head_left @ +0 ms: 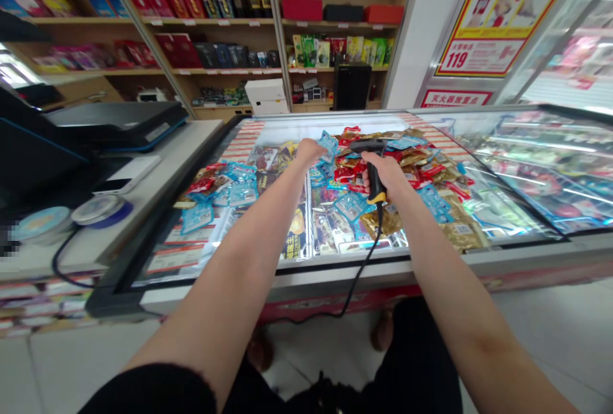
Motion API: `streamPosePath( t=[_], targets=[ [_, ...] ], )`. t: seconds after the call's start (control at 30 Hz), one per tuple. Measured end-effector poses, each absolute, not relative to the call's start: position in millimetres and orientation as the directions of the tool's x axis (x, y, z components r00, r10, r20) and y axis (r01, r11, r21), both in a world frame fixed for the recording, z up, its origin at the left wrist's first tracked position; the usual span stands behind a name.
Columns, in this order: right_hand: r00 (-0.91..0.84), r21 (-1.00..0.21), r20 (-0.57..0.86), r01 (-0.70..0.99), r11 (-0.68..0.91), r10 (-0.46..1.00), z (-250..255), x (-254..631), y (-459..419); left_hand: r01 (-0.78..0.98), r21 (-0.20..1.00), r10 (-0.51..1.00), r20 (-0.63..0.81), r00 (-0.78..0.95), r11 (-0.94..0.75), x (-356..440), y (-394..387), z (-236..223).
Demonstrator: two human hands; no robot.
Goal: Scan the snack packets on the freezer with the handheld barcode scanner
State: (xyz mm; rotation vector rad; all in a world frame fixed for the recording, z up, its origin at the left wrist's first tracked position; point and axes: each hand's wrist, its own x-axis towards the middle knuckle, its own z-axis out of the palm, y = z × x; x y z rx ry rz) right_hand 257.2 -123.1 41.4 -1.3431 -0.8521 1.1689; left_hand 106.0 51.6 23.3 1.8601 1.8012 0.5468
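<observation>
My left hand (309,152) reaches over a chest freezer (287,267) and pinches a blue foil snack packet (328,145) at its fingertips. My right hand (385,172) grips a black and yellow handheld barcode scanner (374,174), its head pointing forward over the heap. Its black coiled cable (364,260) hangs down across the freezer's front edge. Many red, blue and gold packets (383,190) lie heaped in the freezer, close below both hands. The scanner's tip hides the packets directly beneath it.
A checkout counter (143,190) on the left holds a dark terminal (115,123), a white device and tape rolls. Wooden shelves (215,21) of boxed goods and bottles stand behind the freezer. A second glass-topped freezer (507,171) adjoins on the right.
</observation>
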Motion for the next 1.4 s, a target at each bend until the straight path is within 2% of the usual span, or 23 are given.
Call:
streamPosePath(
  t=[0.1,0.27,0.4,0.5,0.77,1.4],
  targets=[
    [0.211,-0.981,-0.166,-0.131,-0.140,0.963,41,250,-125,0.688,0.724,0.997,-0.071,0.012,0.043,88,40,19],
    [0.164,-0.985,-0.161,-0.091,-0.147,0.973,39,233,-121,0.324,0.941,0.995,-0.074,-0.067,0.092,60,4,13],
    [0.105,-0.989,-0.144,-0.058,-0.139,0.984,41,215,-114,0.025,0.998,0.982,-0.058,-0.181,0.063,43,-17,11],
    [0.069,-0.989,-0.145,-0.038,-0.143,0.987,46,198,-110,-0.103,0.993,0.964,-0.090,-0.250,0.066,33,-21,8],
    [0.026,-0.988,-0.154,0.015,-0.154,0.988,40,174,-109,-0.284,0.955,0.941,-0.171,-0.292,0.085,22,-22,3],
    [0.000,-0.976,-0.217,0.000,-0.217,0.976,36,180,-117,-0.269,0.961,0.947,-0.146,-0.285,0.068,25,-19,2]
  ],
)
